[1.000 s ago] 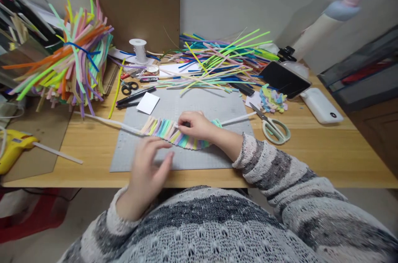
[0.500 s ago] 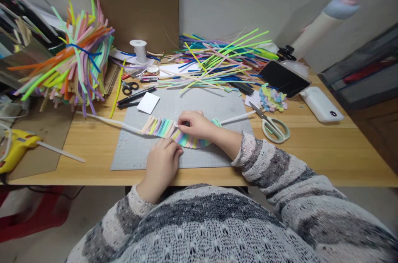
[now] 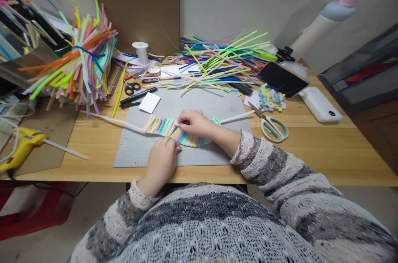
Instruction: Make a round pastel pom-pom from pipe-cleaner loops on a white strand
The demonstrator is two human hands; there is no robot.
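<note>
A curved strip of pastel pipe cleaners [image 3: 163,126], set side by side along white pipe cleaner stems [image 3: 118,121], lies on the grey cutting mat [image 3: 133,155]. My right hand [image 3: 195,124] rests over the strip's middle, thumb and fingers pinched together on it; the palm hides part of the right half. My left hand [image 3: 162,158] is closed at the strip's lower edge, its fingertips curled against the pipe cleaners. What exactly lies between those fingertips is hard to see.
Green-handled scissors [image 3: 273,129] lie right of the mat, beside a phone [image 3: 283,79] and a white power bank [image 3: 321,104]. Loose pipe cleaners [image 3: 217,60] heap at the back. Left are a tied pipe cleaner bundle [image 3: 83,64] and a yellow glue gun [image 3: 26,147].
The camera view has shifted slightly, so things at the left appear a little farther right. Both hands keep nearly the same places on the strip.
</note>
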